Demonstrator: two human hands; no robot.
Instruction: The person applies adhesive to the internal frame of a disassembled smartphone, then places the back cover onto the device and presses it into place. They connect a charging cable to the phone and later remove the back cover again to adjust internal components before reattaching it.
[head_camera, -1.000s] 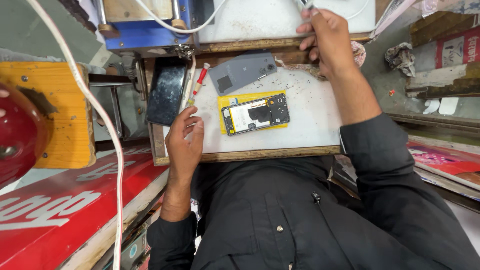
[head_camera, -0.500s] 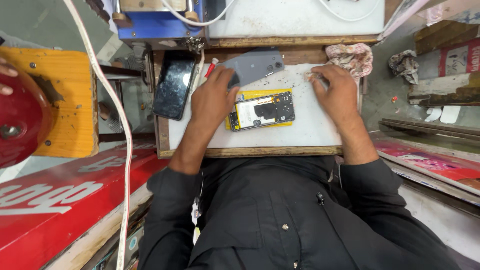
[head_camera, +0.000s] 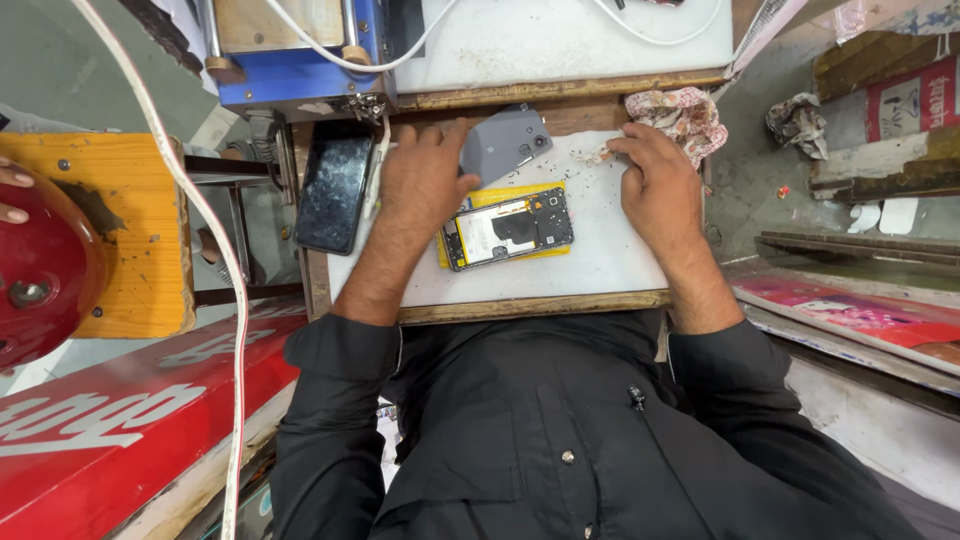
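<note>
An opened phone (head_camera: 508, 228) with its insides showing lies on a yellow pad (head_camera: 455, 255) in the middle of a white work board (head_camera: 600, 270). A grey back cover (head_camera: 505, 143) lies just beyond it. My left hand (head_camera: 425, 185) rests palm down on the board left of the opened phone, fingers stretched out beside the grey cover. My right hand (head_camera: 655, 185) lies palm down at the board's right side, its fingertips on some small bits (head_camera: 600, 155). Neither hand visibly holds anything.
A black phone with a cracked screen (head_camera: 333, 187) lies left of the board. A blue machine (head_camera: 290, 75) and white cables stand behind. A patterned cloth (head_camera: 685, 115) sits at the back right. Another person's fingers (head_camera: 12, 190) touch a red round object (head_camera: 45, 270) on the left.
My right hand came down from the back of the bench onto the board. My left hand slid from the board's near edge up beside the grey cover.
</note>
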